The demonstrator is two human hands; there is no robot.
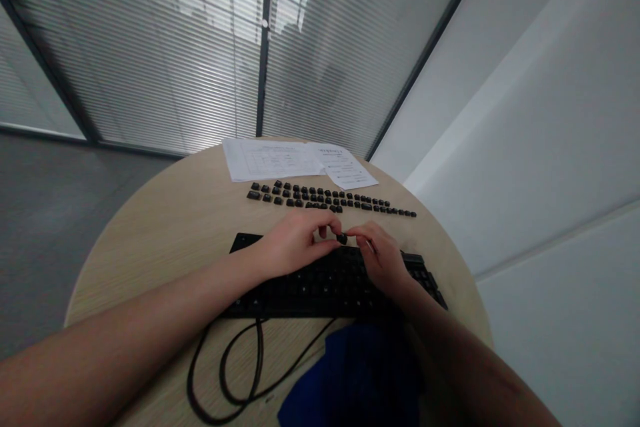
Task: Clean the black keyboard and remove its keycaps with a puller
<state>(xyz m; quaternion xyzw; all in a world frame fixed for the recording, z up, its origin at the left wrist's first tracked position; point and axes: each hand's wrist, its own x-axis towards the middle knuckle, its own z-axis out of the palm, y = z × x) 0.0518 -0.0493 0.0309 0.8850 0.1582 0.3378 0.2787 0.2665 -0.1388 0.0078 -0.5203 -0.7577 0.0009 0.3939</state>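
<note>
A small black keycap (342, 239) is held between my two hands, above the back edge of a black keyboard (320, 288). My left hand (300, 241) pinches it from the left with thumb and fingers. From the right, my right hand (381, 259) touches the keycap with a fingertip, its fingers bent together over the keyboard. Beyond the hands, rows of loose black keycaps (327, 197) lie on the round wooden table (170, 230). Both hands cover parts of the keyboard.
Printed white papers (275, 159) lie at the table's far edge. A black cable (257, 353) loops in front of the keyboard. Blue cloth (355, 373) shows at the near edge. Glass panels with blinds (190, 47) and a white wall (550, 113) stand beyond.
</note>
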